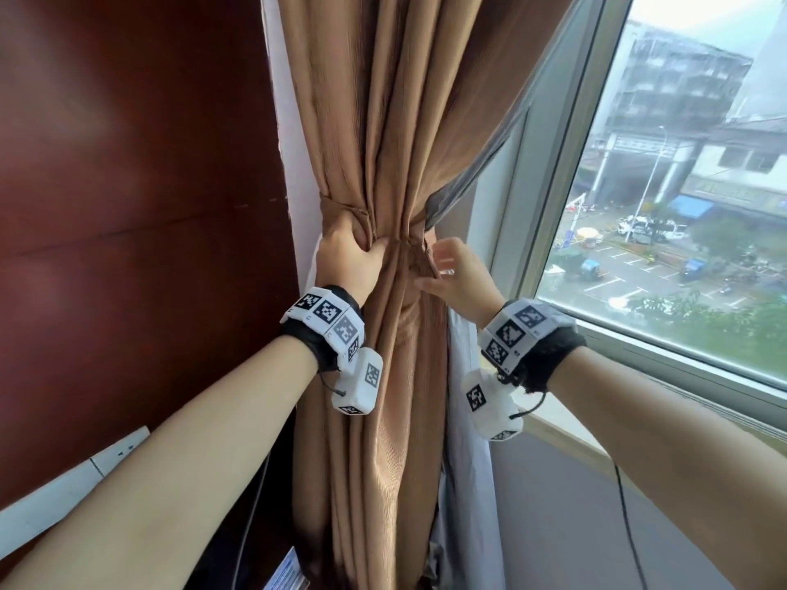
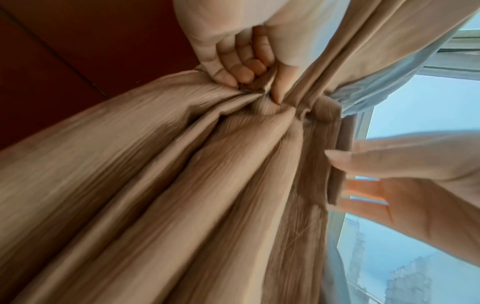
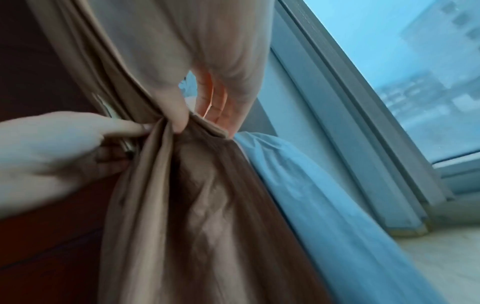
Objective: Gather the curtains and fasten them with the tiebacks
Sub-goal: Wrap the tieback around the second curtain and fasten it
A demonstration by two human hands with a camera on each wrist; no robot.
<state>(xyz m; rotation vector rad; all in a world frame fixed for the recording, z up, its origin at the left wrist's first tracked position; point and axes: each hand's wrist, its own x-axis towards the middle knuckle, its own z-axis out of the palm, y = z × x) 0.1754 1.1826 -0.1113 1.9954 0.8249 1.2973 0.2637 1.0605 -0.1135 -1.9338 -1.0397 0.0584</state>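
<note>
A brown curtain (image 1: 374,121) hangs bunched beside the window, cinched by a tieback (image 1: 345,208) of the same cloth. My left hand (image 1: 347,253) grips the tieback's left end together with the gathered folds, fingers curled tight (image 2: 246,70). My right hand (image 1: 455,270) is at the bundle's right side with fingers straight and spread. Its thumb touches the front of the tieback band (image 2: 335,144) and its fingers (image 3: 207,107) lie behind it. A small metal piece shows by my left hand (image 3: 52,148), mostly hidden by fabric.
A dark red wood panel (image 1: 127,163) stands left of the curtain. The window (image 1: 681,206) and its sill (image 1: 639,376) are to the right. Pale grey lining (image 1: 468,419) hangs behind the brown cloth. A white socket strip (image 1: 85,474) and a black cable (image 1: 626,525) lie lower down.
</note>
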